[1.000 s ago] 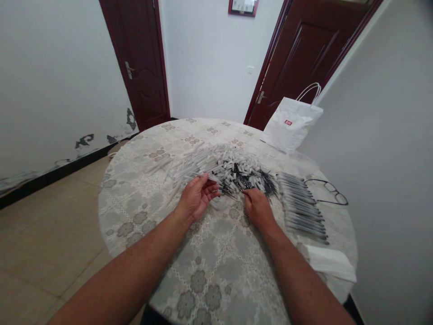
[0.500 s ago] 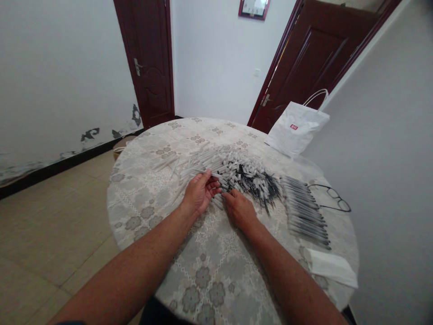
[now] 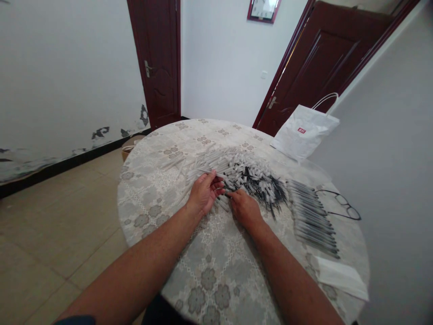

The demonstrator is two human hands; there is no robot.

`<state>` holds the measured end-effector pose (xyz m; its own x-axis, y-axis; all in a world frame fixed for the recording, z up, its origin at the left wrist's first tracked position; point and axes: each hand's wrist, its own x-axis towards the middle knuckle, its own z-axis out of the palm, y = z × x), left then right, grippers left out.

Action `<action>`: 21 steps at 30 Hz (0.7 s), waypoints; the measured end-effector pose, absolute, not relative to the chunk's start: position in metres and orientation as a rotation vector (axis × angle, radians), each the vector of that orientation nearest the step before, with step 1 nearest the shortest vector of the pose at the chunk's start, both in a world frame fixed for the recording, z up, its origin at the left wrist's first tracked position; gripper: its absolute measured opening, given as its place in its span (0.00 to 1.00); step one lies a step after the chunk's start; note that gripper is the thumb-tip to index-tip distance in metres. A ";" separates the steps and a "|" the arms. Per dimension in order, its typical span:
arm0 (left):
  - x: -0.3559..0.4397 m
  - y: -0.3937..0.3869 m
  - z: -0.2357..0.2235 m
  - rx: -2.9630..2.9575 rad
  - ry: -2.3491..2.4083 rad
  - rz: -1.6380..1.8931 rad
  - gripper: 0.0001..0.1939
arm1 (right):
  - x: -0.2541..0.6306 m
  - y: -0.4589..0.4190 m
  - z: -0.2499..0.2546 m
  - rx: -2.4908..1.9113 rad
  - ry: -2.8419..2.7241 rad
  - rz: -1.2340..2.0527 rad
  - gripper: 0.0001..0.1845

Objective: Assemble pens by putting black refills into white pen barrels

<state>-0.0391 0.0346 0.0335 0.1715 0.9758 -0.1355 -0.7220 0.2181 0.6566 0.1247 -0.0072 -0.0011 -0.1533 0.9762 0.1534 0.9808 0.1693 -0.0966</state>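
Note:
My left hand (image 3: 204, 193) is closed in a pinch on a slim white pen barrel (image 3: 203, 170), which sticks out past the thumb. Close to its right, my right hand (image 3: 246, 207) has thumb and index finger pressed together on a small dark piece, mostly hidden by the fingers. Both hands are at the near edge of a heap of loose white pen barrels (image 3: 214, 157). Dark, thin pen parts (image 3: 279, 188) lie at the heap's right side. Farther right, several pens (image 3: 313, 216) with dark tips lie side by side in a row.
A patterned cloth covers the round table (image 3: 152, 180). Eyeglasses (image 3: 341, 205) lie beyond the pen row, and a folded white sheet (image 3: 341, 275) lies near the right edge. A white paper bag (image 3: 304, 131) stands at the back right, close to the wall.
The whole view has shifted, so the table and hands appear slightly farther right and lower. Against the heap, both hands stay in nearly the same place, still pinching.

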 end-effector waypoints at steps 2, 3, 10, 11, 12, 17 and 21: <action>-0.039 0.035 0.034 0.513 0.606 1.278 0.13 | 0.125 -0.007 -0.002 -1.925 -2.261 -0.049 0.16; -0.039 0.035 0.033 0.517 0.604 1.277 0.13 | 0.125 -0.007 -0.001 -1.935 -2.259 -0.057 0.15; -0.038 0.036 0.029 0.539 0.619 1.265 0.13 | 0.125 -0.011 -0.001 -2.005 -2.275 -0.108 0.09; -0.037 0.036 0.028 0.550 0.619 1.257 0.13 | 0.125 -0.013 -0.002 -2.004 -2.281 -0.121 0.09; -0.037 0.036 0.028 0.562 0.618 1.246 0.12 | 0.125 -0.014 -0.003 -2.004 -2.285 -0.131 0.09; -0.033 0.034 0.024 0.610 0.610 1.198 0.12 | 0.129 -0.016 -0.009 -1.934 -2.201 -0.080 0.10; -0.031 0.033 0.022 0.636 0.599 1.195 0.11 | 0.137 -0.014 -0.004 -1.636 -1.864 0.065 0.13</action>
<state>-0.0309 0.0334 0.0219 0.2581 0.9622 -0.0872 -0.6463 0.2390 0.7247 0.1367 -0.0145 -0.0044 -0.0112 0.9027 0.4300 0.8708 0.2203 -0.4396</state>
